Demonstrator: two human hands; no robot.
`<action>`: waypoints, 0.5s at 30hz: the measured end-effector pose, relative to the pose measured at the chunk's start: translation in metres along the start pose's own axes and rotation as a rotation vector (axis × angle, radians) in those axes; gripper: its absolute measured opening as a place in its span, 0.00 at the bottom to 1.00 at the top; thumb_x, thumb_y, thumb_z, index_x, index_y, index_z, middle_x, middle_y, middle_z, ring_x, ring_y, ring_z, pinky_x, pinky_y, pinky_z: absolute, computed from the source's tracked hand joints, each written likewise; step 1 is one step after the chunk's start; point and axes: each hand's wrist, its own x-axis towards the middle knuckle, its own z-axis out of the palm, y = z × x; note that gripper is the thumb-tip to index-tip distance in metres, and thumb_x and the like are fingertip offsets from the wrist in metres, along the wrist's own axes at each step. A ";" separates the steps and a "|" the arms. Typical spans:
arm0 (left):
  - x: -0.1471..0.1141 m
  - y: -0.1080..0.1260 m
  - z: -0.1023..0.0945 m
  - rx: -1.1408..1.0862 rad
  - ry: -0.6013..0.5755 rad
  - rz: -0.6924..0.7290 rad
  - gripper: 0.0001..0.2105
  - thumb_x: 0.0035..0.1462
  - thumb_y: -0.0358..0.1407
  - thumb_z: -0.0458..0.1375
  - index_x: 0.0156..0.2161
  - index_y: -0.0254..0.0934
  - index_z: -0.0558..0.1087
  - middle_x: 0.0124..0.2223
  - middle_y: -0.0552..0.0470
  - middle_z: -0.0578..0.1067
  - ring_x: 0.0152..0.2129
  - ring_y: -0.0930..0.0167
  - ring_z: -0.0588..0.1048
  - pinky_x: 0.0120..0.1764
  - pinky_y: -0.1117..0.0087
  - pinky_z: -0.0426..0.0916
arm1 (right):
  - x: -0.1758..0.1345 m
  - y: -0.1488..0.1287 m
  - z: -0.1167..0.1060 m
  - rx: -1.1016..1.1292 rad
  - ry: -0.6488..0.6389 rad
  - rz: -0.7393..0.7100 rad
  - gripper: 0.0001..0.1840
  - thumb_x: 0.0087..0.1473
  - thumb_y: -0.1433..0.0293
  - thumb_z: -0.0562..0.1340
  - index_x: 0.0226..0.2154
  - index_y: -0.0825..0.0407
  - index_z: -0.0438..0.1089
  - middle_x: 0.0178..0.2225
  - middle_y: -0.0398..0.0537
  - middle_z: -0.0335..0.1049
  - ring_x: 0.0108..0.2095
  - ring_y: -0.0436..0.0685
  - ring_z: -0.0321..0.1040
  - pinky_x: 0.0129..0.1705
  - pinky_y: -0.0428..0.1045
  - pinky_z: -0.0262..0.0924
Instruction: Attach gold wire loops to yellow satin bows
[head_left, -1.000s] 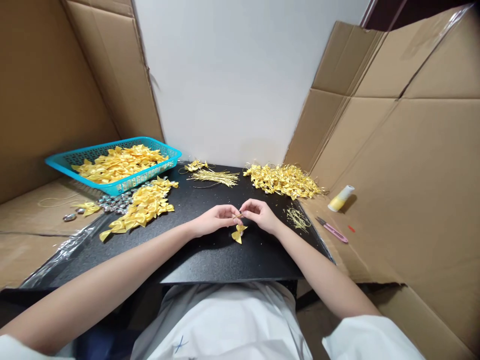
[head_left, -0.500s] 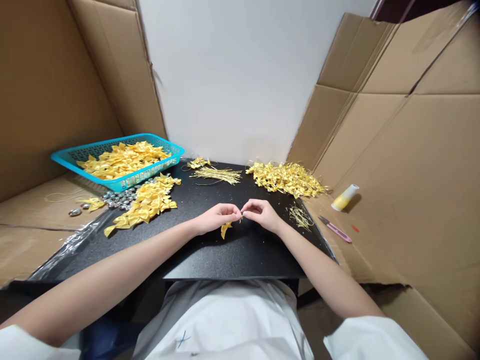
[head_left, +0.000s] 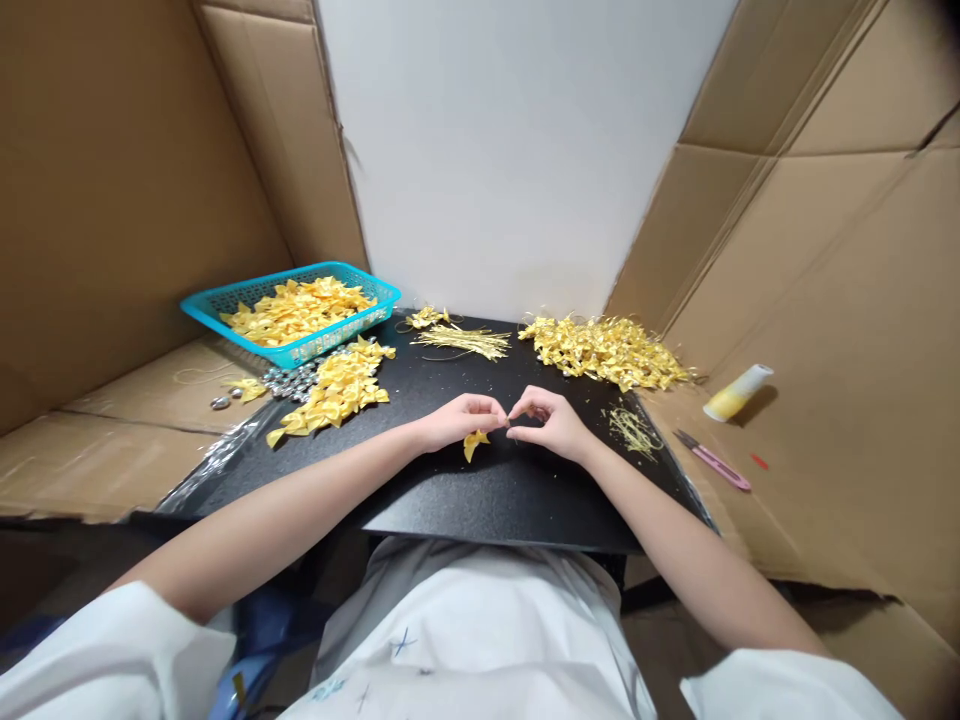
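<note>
One yellow bow [head_left: 474, 442], aslant, tip down

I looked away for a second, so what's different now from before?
The small, shiny yellow fabric bow moved left, to below the bare left hand. The right hand spread its thumb and forefinger apart; whether they let anything go is too small to tell. The camera view turned left. The turquoise rectangular plastic basket and pink-handled snips stayed put.

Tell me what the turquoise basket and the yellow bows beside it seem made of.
Turquoise basket: probably molded plastic, lightly glossy, from its smooth rim and perforated walls. Yellow bows: likely satiny ribbon, given their sheen and folds; fiber unclear.
</note>
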 end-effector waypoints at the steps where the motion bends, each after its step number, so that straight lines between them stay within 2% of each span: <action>1: 0.000 0.000 -0.001 -0.003 0.001 -0.001 0.16 0.45 0.45 0.65 0.28 0.33 0.71 0.22 0.57 0.68 0.18 0.78 0.64 0.21 0.77 0.56 | 0.000 0.000 0.002 -0.001 0.012 -0.010 0.12 0.41 0.62 0.72 0.27 0.51 0.74 0.25 0.40 0.60 0.26 0.50 0.56 0.29 0.47 0.52; 4: -0.001 0.001 -0.005 -0.013 -0.008 -0.022 0.14 0.44 0.43 0.66 0.27 0.32 0.72 0.23 0.56 0.69 0.19 0.79 0.64 0.22 0.78 0.57 | -0.002 -0.001 0.007 -0.021 0.074 -0.054 0.13 0.40 0.60 0.73 0.26 0.51 0.74 0.24 0.40 0.59 0.26 0.50 0.56 0.29 0.48 0.52; 7: -0.001 0.000 -0.010 -0.030 -0.020 -0.058 0.14 0.43 0.41 0.67 0.28 0.31 0.73 0.20 0.58 0.66 0.16 0.80 0.61 0.20 0.79 0.53 | -0.005 -0.003 0.012 -0.104 0.131 -0.121 0.11 0.46 0.61 0.70 0.26 0.51 0.73 0.23 0.40 0.58 0.25 0.51 0.56 0.30 0.48 0.54; 11: 0.000 -0.004 -0.015 -0.029 -0.070 -0.027 0.13 0.45 0.41 0.67 0.29 0.31 0.73 0.18 0.59 0.65 0.14 0.81 0.59 0.17 0.79 0.50 | -0.006 -0.008 0.014 -0.231 0.120 -0.203 0.11 0.45 0.61 0.70 0.27 0.50 0.72 0.24 0.41 0.60 0.27 0.52 0.57 0.32 0.49 0.55; 15: 0.000 -0.004 -0.016 -0.035 -0.091 -0.038 0.13 0.45 0.41 0.67 0.28 0.31 0.73 0.18 0.59 0.64 0.14 0.81 0.59 0.17 0.80 0.50 | -0.007 -0.012 0.017 -0.276 0.168 -0.267 0.10 0.51 0.62 0.66 0.25 0.50 0.71 0.23 0.42 0.60 0.26 0.52 0.57 0.32 0.50 0.56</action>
